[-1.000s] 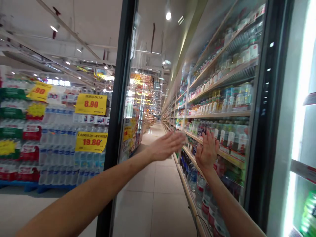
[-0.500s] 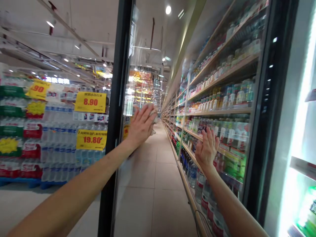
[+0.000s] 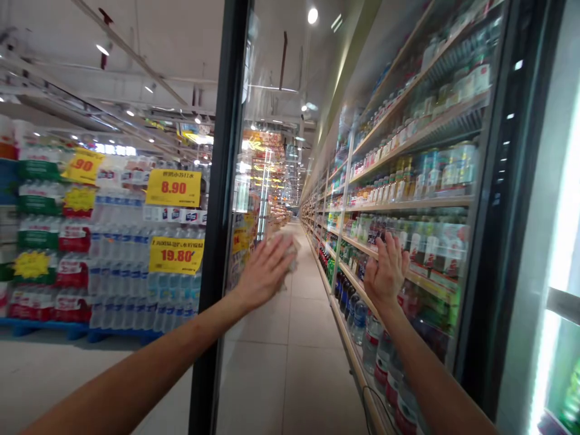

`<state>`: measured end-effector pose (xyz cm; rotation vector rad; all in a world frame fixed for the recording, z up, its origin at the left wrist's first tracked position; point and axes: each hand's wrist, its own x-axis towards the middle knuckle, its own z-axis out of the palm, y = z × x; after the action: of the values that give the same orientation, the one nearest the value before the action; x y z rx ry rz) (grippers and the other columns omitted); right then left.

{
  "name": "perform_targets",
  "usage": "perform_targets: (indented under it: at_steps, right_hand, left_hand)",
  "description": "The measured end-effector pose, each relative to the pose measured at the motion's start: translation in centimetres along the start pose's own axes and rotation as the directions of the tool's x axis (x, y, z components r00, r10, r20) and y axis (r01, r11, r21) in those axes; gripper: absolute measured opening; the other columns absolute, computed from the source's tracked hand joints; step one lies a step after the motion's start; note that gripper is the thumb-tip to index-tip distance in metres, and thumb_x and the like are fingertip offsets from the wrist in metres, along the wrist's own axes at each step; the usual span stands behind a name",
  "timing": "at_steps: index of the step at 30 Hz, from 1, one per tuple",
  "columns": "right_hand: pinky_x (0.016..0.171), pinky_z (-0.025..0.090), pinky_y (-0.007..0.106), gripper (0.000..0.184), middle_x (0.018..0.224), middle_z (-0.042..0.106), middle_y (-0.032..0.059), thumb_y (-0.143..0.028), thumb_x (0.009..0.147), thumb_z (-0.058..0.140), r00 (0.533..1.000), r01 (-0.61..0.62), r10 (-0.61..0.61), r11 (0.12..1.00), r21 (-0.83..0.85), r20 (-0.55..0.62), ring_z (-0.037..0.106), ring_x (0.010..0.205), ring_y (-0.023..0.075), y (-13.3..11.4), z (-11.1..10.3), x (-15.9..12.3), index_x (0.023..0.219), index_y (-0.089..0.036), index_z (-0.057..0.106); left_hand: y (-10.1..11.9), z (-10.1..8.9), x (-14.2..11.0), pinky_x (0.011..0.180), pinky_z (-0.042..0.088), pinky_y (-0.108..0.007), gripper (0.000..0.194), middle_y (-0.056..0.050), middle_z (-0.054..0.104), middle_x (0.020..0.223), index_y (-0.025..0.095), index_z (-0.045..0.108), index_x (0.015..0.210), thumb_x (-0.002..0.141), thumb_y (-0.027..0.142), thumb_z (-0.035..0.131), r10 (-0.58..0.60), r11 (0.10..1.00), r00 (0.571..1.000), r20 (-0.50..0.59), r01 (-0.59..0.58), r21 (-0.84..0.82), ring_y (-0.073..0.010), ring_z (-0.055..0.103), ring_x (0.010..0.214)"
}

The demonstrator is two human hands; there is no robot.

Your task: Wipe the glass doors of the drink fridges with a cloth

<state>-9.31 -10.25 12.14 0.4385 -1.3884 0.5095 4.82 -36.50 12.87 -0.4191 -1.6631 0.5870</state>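
A framed glass door of a drinks cooler stands in front of me. My left hand is stretched flat over a pale, crumpled cloth, pressing it to the glass. The hand is slightly blurred, and most of the cloth is hidden beneath its fingers. Farther right, my right hand is raised with fingers up and apart, holding nothing. It is at the glass; whether the palm touches it I cannot tell.
Stacked bottle packs with yellow price signs stand on blue pallets at left. The door's black frame rises beside my left hand. Bottled drinks line shelves seen in the glass. A lit cooler interior is at far right.
My left hand and the cloth have moved down the glass. The right hand has stayed at about the same spot. The view has shifted slightly left.
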Motion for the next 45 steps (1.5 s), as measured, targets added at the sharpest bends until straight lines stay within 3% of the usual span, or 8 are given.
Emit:
perform_targets:
  at_steps: [3, 9, 14, 20, 26, 31, 37, 45]
  right_hand:
    - [0.106, 0.020, 0.046, 0.048, 0.136, 0.043, 0.0117, -0.025, 0.083, 0.039, 1.000, 0.006, -0.006, 1.000, 0.013, -0.001, 0.031, 0.131, 0.0223, 0.0, 0.0, 0.0, 0.131, -0.019, 0.040]
    - [0.105, 0.021, 0.046, 0.047, 0.135, 0.044, 0.0116, -0.025, 0.083, 0.038, 1.000, 0.000, 0.000, 1.000, 0.001, -0.009, 0.032, 0.130, 0.0232, 0.0, 0.0, 0.0, 0.130, -0.019, 0.041]
    - [0.106, 0.021, 0.047, 0.047, 0.136, 0.043, 0.0114, -0.025, 0.084, 0.038, 1.000, 0.007, -0.007, 1.000, 0.020, -0.012, 0.031, 0.131, 0.0232, 0.0, 0.1, 0.0, 0.130, -0.019, 0.040]
    - [0.105, 0.023, 0.047, 0.046, 0.135, 0.045, 0.0120, -0.025, 0.084, 0.038, 1.000, 0.010, -0.010, 1.000, 0.006, -0.027, 0.034, 0.130, 0.0237, 0.0, 0.0, 0.0, 0.129, -0.018, 0.042]
    - [0.106, 0.022, 0.047, 0.048, 0.135, 0.044, 0.0116, -0.023, 0.084, 0.037, 1.000, 0.009, -0.009, 1.000, 0.016, -0.004, 0.031, 0.131, 0.0224, 0.0, -0.1, 0.0, 0.132, -0.019, 0.039]
    - [0.106, 0.022, 0.046, 0.047, 0.134, 0.045, 0.0127, -0.024, 0.084, 0.038, 1.000, 0.014, -0.014, 1.000, 0.011, -0.020, 0.032, 0.130, 0.0226, 0.1, -0.1, 0.0, 0.130, -0.017, 0.041]
    - [0.106, 0.023, 0.046, 0.049, 0.135, 0.044, 0.0123, -0.023, 0.085, 0.036, 0.999, 0.017, -0.015, 0.999, 0.049, -0.032, 0.032, 0.131, 0.0220, 0.4, 0.0, -0.2, 0.134, -0.018, 0.035]
    - [0.105, 0.025, 0.051, 0.053, 0.140, 0.038, 0.0109, -0.018, 0.085, 0.034, 0.991, 0.134, -0.119, 0.947, 0.292, -0.066, 0.031, 0.131, 0.0232, -1.9, -0.7, 0.5, 0.137, -0.021, 0.028]
  left_hand:
    - [0.8, 0.0, -0.8, 0.111, 0.016, -0.038, 0.041, -0.001, 0.036, 0.141, 0.025, 0.045, 0.125, 0.083, 0.025, 0.046, 0.291, 0.956, 0.951, 0.106, -0.286, -0.063, -0.0181, 0.019, 0.135]
    - [-0.4, 0.4, 2.1, 0.109, 0.021, -0.041, 0.042, -0.008, 0.038, 0.139, 0.019, 0.045, 0.125, 0.083, 0.022, 0.046, -0.221, 0.973, 0.972, -0.078, 0.225, 0.056, -0.0206, 0.015, 0.136]
    - [0.7, 0.5, 2.9, 0.111, 0.017, -0.038, 0.045, -0.001, 0.032, 0.143, 0.023, 0.039, 0.129, 0.085, 0.024, 0.044, 0.299, 0.954, 0.945, 0.137, -0.298, -0.026, -0.0184, 0.015, 0.136]
    - [-1.0, 1.0, 7.0, 0.108, 0.022, -0.042, 0.038, -0.008, 0.035, 0.141, 0.017, 0.046, 0.122, 0.086, 0.024, 0.043, -0.238, 0.969, 0.969, -0.069, 0.242, 0.046, -0.0221, 0.018, 0.136]
    - [3.2, 1.8, 7.7, 0.110, 0.020, -0.037, 0.038, -0.001, 0.034, 0.142, 0.023, 0.044, 0.125, 0.088, 0.026, 0.037, 0.509, 0.856, 0.851, 0.129, -0.485, -0.181, -0.0170, 0.023, 0.134]
    - [2.8, 2.5, 11.0, 0.109, 0.020, -0.043, 0.041, -0.004, 0.033, 0.143, 0.020, 0.040, 0.129, 0.088, 0.023, 0.035, 0.007, 0.998, 0.999, 0.048, -0.005, -0.059, -0.0222, 0.023, 0.134]
    - [4.6, 3.3, 10.5, 0.109, 0.020, -0.041, 0.036, -0.003, 0.037, 0.141, 0.022, 0.047, 0.123, 0.087, 0.024, 0.038, 0.399, 0.910, 0.915, 0.053, -0.389, -0.141, -0.0200, 0.026, 0.133]
    - [5.1, 3.9, 12.4, 0.109, 0.022, -0.038, 0.052, -0.009, 0.033, 0.142, 0.013, 0.023, 0.137, 0.088, 0.024, 0.036, -0.133, 0.969, 0.988, -0.072, 0.114, -0.220, -0.0194, 0.019, 0.135]
